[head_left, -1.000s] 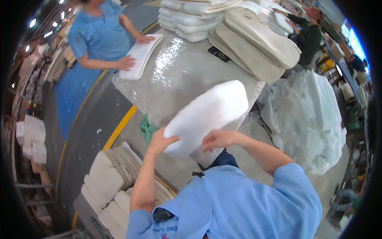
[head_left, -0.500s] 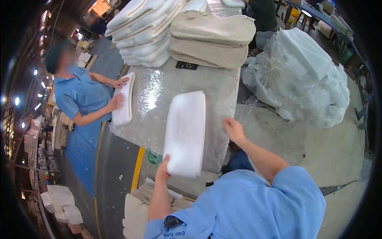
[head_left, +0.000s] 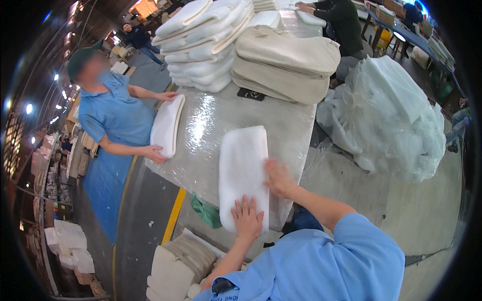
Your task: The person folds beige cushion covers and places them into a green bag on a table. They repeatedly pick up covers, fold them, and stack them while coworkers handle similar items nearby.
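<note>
A long white padded cushion [head_left: 243,160] with rounded corners lies on the plastic-covered table in front of me. My left hand [head_left: 247,218] rests flat on its near end, fingers spread. Against the cushion's right edge is my right hand [head_left: 279,179], its fingers smeared by motion. Across the table's left side, a co-worker in a blue shirt and dark green cap holds a similar white cushion [head_left: 166,125] by both ends.
A tall stack of white cushions [head_left: 201,50] and a pile of beige covers [head_left: 286,60] stand at the table's far end. Right of the table sits a big clear plastic bag [head_left: 386,120] of white stuffing. Beige folded pieces [head_left: 175,266] lie at lower left.
My left hand has gone from gripping the cushion's near left corner to lying flat on top. My right hand has moved left onto its right edge. The co-worker's hands now hold their cushion's ends.
</note>
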`<action>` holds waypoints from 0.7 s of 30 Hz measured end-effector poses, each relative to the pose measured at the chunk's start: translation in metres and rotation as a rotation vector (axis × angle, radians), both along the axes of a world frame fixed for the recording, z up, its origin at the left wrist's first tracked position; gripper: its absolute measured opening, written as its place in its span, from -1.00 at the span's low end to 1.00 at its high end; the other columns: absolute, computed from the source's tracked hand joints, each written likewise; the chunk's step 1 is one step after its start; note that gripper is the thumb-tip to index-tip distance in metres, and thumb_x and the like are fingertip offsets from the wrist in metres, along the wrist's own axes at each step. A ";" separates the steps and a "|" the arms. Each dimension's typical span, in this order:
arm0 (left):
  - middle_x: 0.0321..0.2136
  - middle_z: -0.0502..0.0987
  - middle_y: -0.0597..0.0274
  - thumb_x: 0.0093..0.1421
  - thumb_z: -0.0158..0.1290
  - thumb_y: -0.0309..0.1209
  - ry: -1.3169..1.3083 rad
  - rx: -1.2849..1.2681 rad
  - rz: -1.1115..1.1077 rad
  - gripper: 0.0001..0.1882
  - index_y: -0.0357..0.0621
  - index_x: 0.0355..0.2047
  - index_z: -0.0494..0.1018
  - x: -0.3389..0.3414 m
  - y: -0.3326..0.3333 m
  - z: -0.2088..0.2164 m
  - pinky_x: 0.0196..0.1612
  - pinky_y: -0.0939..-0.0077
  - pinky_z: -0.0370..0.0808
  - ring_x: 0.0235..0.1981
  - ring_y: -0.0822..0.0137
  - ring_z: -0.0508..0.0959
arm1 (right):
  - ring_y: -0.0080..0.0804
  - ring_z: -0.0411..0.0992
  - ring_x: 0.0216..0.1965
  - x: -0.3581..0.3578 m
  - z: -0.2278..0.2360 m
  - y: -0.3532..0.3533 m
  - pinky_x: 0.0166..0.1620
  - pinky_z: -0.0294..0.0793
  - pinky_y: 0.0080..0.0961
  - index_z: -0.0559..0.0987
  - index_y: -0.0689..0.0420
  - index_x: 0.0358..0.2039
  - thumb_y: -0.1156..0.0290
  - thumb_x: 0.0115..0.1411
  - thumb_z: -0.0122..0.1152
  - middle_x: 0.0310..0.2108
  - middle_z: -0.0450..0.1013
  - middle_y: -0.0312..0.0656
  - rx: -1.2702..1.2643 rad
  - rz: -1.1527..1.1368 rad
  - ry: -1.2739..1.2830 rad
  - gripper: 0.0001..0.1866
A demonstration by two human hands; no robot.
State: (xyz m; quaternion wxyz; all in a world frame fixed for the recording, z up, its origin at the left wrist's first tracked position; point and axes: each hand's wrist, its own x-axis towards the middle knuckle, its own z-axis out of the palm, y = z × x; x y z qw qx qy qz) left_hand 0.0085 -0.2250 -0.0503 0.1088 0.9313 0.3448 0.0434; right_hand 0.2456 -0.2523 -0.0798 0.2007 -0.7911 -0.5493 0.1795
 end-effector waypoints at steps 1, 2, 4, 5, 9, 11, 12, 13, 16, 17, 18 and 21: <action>0.55 0.06 -0.13 0.41 0.02 -0.01 -0.016 0.009 0.011 -0.29 -0.02 0.48 0.27 -0.003 -0.002 0.004 0.46 -0.55 -0.13 0.52 -0.46 -0.01 | -0.06 -0.20 0.64 0.020 0.003 -0.001 0.58 -0.29 0.19 -0.04 0.18 0.60 -0.15 0.50 -0.08 0.64 -0.13 -0.04 -0.064 -0.126 0.021 -0.10; 0.55 0.05 -0.13 0.41 0.02 -0.01 -0.029 0.012 0.018 -0.29 0.00 0.49 0.27 -0.009 -0.009 0.008 0.45 -0.57 -0.12 0.51 -0.47 -0.02 | -0.05 -0.19 0.64 0.032 0.001 -0.004 0.57 -0.28 0.19 -0.03 0.18 0.59 -0.15 0.49 -0.06 0.63 -0.13 -0.03 -0.011 -0.184 -0.028 -0.09; 0.55 0.04 -0.12 0.42 0.01 0.00 -0.034 0.012 0.003 -0.29 0.02 0.49 0.26 -0.013 -0.017 0.011 0.44 -0.59 -0.12 0.52 -0.48 -0.03 | -0.03 -0.18 0.63 0.047 0.000 -0.007 0.57 -0.26 0.20 -0.02 0.19 0.59 -0.15 0.47 -0.02 0.63 -0.12 0.01 0.101 -0.294 -0.121 -0.07; 0.55 0.03 -0.12 0.42 0.00 0.00 -0.015 0.011 -0.006 -0.29 0.02 0.50 0.26 -0.018 -0.021 0.009 0.43 -0.60 -0.12 0.52 -0.48 -0.04 | -0.01 -0.17 0.63 0.038 0.003 0.001 0.57 -0.24 0.22 -0.01 0.18 0.59 -0.13 0.47 0.00 0.62 -0.11 0.01 0.118 -0.168 -0.130 -0.08; 0.57 0.01 -0.09 0.44 -0.01 0.00 -0.029 -0.026 0.067 -0.30 0.01 0.49 0.27 -0.038 -0.032 0.012 0.43 -0.60 -0.11 0.52 -0.47 -0.06 | 0.06 -0.11 0.61 -0.013 0.025 0.040 0.53 -0.16 0.32 0.06 0.13 0.58 -0.09 0.46 0.04 0.60 -0.03 0.00 0.188 0.166 -0.121 -0.13; 0.56 -0.01 -0.19 0.45 -0.02 -0.01 -0.146 -0.044 0.277 -0.26 0.07 0.55 0.13 -0.053 -0.042 0.016 0.45 -0.53 -0.10 0.52 -0.46 -0.04 | 0.08 -0.07 0.60 -0.001 0.038 0.068 0.50 -0.10 0.36 0.10 0.11 0.57 -0.08 0.46 0.05 0.59 0.01 -0.02 0.190 0.144 -0.142 -0.16; 0.55 0.00 -0.22 0.45 -0.02 -0.01 -0.263 -0.039 0.393 -0.24 0.08 0.56 0.09 -0.057 -0.046 0.017 0.45 -0.51 -0.07 0.52 -0.46 -0.03 | 0.09 -0.05 0.59 0.013 0.042 0.086 0.49 -0.07 0.38 0.11 0.10 0.56 -0.07 0.46 0.06 0.59 0.02 -0.02 0.177 0.074 -0.173 -0.17; 0.54 0.01 -0.25 0.46 -0.03 0.00 -0.379 -0.038 0.504 -0.23 0.09 0.58 0.05 -0.060 -0.047 0.016 0.46 -0.49 -0.05 0.52 -0.45 -0.01 | 0.09 -0.03 0.58 0.029 0.045 0.103 0.48 -0.05 0.40 0.13 0.09 0.56 -0.06 0.46 0.06 0.58 0.04 -0.03 0.162 0.001 -0.200 -0.19; 0.50 0.07 -0.30 0.49 -0.05 0.02 -0.780 -0.606 1.142 -0.22 -0.03 0.57 0.01 -0.068 -0.049 0.004 0.44 -0.43 0.10 0.50 -0.29 0.12 | 0.06 0.27 0.41 0.062 0.053 0.157 0.39 0.15 0.36 0.36 0.08 0.40 -0.04 0.46 0.08 0.39 0.34 0.00 0.215 -0.062 -0.147 -0.35; 0.49 0.12 -0.26 0.51 -0.07 0.03 -1.011 -0.890 1.259 -0.24 -0.08 0.54 0.05 -0.068 -0.047 0.003 0.43 -0.39 0.15 0.48 -0.23 0.17 | 0.08 0.36 0.35 0.071 0.051 0.172 0.37 0.22 0.31 0.44 0.10 0.34 -0.04 0.47 0.06 0.33 0.44 0.02 0.214 -0.068 -0.123 -0.39; 0.47 0.16 -0.22 0.52 -0.10 0.04 -1.246 -1.187 1.341 -0.26 -0.13 0.52 0.09 -0.067 -0.045 0.002 0.41 -0.36 0.21 0.46 -0.17 0.23 | 0.11 0.42 0.28 0.082 0.049 0.184 0.33 0.29 0.25 0.49 0.10 0.28 -0.05 0.48 0.03 0.23 0.49 0.05 0.135 -0.031 -0.095 -0.43; 0.42 0.27 -0.09 0.55 -0.18 0.07 -1.638 -1.415 1.317 -0.30 -0.19 0.46 0.17 -0.032 -0.034 -0.011 0.39 -0.25 0.31 0.40 -0.06 0.35 | 0.20 0.54 0.10 0.121 0.037 0.205 0.21 0.47 0.08 0.60 0.11 0.12 -0.09 0.52 -0.07 0.02 0.62 0.12 -0.053 -0.002 -0.058 -0.45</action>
